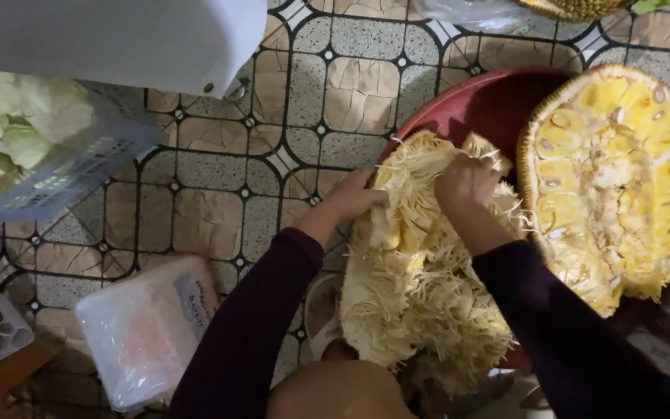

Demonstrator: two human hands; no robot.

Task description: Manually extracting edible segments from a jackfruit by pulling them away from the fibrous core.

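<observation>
Here, a fibrous jackfruit section [420,271] propped over the near rim of a red basin [490,101], its pale stringy rags facing up; left hand [354,198] pressed against the section's left edge, fingers curled onto the rind and bracing it, not visibly closed around anything loose; right hand [467,182] bunched into the top of the fibres, fingers buried, grip apparently closed on a clump, though what lies inside cannot be told. Best done, by the look of it, with the left holding the rind steady while the right works pods free close to their base, pulling along the strings rather than across; sticky sap likely, so short firm tugs. To the right, a cut jackfruit half [610,178] lying open in the basin; on the tiled floor [219,163], a clear plastic bag [149,330] and a basket of cabbage [32,147].
</observation>
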